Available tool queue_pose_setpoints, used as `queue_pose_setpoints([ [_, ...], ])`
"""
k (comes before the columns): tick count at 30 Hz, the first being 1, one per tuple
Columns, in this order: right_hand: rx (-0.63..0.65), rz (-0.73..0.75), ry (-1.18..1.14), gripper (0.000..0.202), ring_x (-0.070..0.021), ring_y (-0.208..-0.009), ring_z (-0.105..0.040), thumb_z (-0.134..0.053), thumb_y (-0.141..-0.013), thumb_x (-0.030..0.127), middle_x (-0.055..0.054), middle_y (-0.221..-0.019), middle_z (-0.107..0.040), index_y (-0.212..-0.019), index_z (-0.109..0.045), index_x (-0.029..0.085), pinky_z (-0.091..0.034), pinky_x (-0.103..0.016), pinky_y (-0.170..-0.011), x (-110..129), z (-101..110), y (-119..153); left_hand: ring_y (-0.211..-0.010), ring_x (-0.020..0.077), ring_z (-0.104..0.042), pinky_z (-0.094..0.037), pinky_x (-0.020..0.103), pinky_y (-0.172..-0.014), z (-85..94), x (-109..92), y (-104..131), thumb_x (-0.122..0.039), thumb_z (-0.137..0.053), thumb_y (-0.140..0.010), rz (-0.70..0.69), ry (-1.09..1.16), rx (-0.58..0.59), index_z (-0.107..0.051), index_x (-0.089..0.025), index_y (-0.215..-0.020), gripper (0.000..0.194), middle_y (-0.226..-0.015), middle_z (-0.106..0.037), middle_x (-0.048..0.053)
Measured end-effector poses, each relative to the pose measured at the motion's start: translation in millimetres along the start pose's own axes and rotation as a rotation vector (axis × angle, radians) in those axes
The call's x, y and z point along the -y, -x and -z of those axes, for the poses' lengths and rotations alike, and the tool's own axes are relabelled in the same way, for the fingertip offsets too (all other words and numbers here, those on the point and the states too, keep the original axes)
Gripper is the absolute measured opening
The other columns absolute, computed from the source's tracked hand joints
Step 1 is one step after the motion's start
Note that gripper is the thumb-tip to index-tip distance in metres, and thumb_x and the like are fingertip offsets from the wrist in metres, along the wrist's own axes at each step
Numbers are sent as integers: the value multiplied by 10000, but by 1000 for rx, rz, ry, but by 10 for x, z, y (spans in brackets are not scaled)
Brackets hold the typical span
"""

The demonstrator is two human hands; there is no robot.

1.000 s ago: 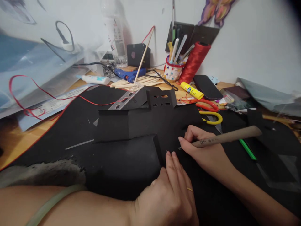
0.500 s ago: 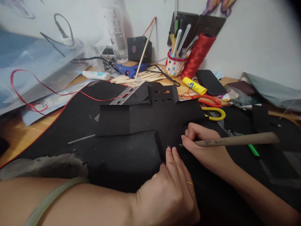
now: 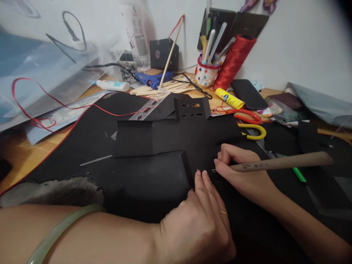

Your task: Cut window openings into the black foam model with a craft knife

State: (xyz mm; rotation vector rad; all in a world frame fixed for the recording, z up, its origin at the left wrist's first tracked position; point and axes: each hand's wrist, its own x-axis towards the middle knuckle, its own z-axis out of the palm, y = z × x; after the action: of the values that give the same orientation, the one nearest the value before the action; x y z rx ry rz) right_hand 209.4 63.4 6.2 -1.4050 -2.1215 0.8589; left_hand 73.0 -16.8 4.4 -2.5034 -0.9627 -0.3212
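A sheet of black card [image 3: 170, 137] with folded flaps lies on a dark mat [image 3: 96, 121]; its far flap has several small cut-out shapes. My left hand [image 3: 202, 220] rests on the card's near part, fingers stretched out and fingertips pressing down. My right hand [image 3: 242, 170] grips a long pen-shaped tool [image 3: 286, 162] with a brownish, marked handle, held like a pen. Its tip is mostly hidden by my fingers; a small pale outline shows on the card just left of them. Yellow-and-red-handled scissors [image 3: 257, 132] lie beyond my right hand.
A clear stencil ruler [image 3: 147, 109], blue glue gun [image 3: 151, 79], wooden sticks [image 3: 178, 85] and yellow glue stick [image 3: 229, 98] lie behind the card. A pen cup [image 3: 206, 73], red thread spool [image 3: 235, 62] and phone [image 3: 249, 94] are farther back. Black scraps [image 3: 283, 139] lie right.
My right hand and its tool sit very slightly farther right in the picture, and the whole view has shifted a little. My left hand keeps its place on the card.
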Motion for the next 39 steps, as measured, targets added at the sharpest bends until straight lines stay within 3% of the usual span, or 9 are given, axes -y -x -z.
queue_pose_setpoints([
  [18,27,9,10,283,-71,-471,-298,-460,-691,96,54,-500,-328,-538,-245,196,-254,-217,-436,-18,8,-3,-833,362,-616,-541,273,-494,-19,-3,21,-78,-384,-771,-30,-24,14,-564,116,-1001,351,-934,-600,296],
  [23,17,-28,-92,285,-76,-471,-282,-481,-698,120,57,-493,-313,-532,-261,196,-232,-226,-437,-60,9,-17,-833,357,-619,-518,246,-459,-3,-48,17,-67,-396,-761,-47,-41,24,-560,113,-1013,350,-950,-597,298],
  [26,-69,-75,-274,293,-77,-465,-283,-518,-716,180,61,-490,-309,-529,-294,197,-232,-231,-447,-117,30,-44,-862,354,-616,-500,248,-436,46,26,-40,-87,-409,-765,-65,9,70,-573,84,-1011,341,-970,-598,291],
  [28,-125,-97,-414,314,-74,-457,-276,-542,-720,222,67,-481,-294,-526,-296,196,-232,-230,-451,-154,39,-61,-791,298,-645,-492,246,-434,100,213,-109,-99,-442,-764,-50,154,195,-626,-17,-935,264,-898,-651,210],
  [30,-163,-100,-515,336,-70,-444,-259,-559,-723,271,72,-474,-278,-529,-296,196,-220,-228,-443,-177,41,-70,-602,190,-643,-491,234,-475,154,523,-189,-112,-477,-772,40,368,417,-643,-149,-785,171,-711,-674,57],
  [32,-218,-98,-549,339,-69,-431,-245,-554,-738,342,75,-473,-268,-545,-315,198,-212,-228,-435,-184,49,-67,-734,190,-641,-498,263,-642,185,911,-260,-233,-489,-817,382,408,395,-644,-203,-839,160,-763,-673,37],
  [33,-250,-97,-529,332,-70,-429,-247,-546,-745,379,75,-475,-270,-559,-337,199,-214,-228,-435,-183,60,-60,-855,214,-621,-482,303,-735,185,1111,-284,-270,-455,-844,473,365,361,-630,-205,-928,204,-869,-668,59],
  [36,-323,-95,-324,318,-84,-460,-326,-517,-754,468,61,-493,-336,-607,-424,201,-252,-227,-463,-173,136,-21,-983,272,-558,-425,404,-844,124,1621,-290,-314,-418,-868,622,322,323,-560,-166,-1089,302,-1058,-606,112],
  [39,-261,-124,-18,333,-114,-524,-454,-487,-750,522,42,-520,-455,-624,-490,214,-293,-233,-507,-160,242,19,-922,215,-570,-451,361,-824,14,1884,-219,-316,-458,-867,643,461,417,-558,-140,-1051,272,-1018,-598,79],
])
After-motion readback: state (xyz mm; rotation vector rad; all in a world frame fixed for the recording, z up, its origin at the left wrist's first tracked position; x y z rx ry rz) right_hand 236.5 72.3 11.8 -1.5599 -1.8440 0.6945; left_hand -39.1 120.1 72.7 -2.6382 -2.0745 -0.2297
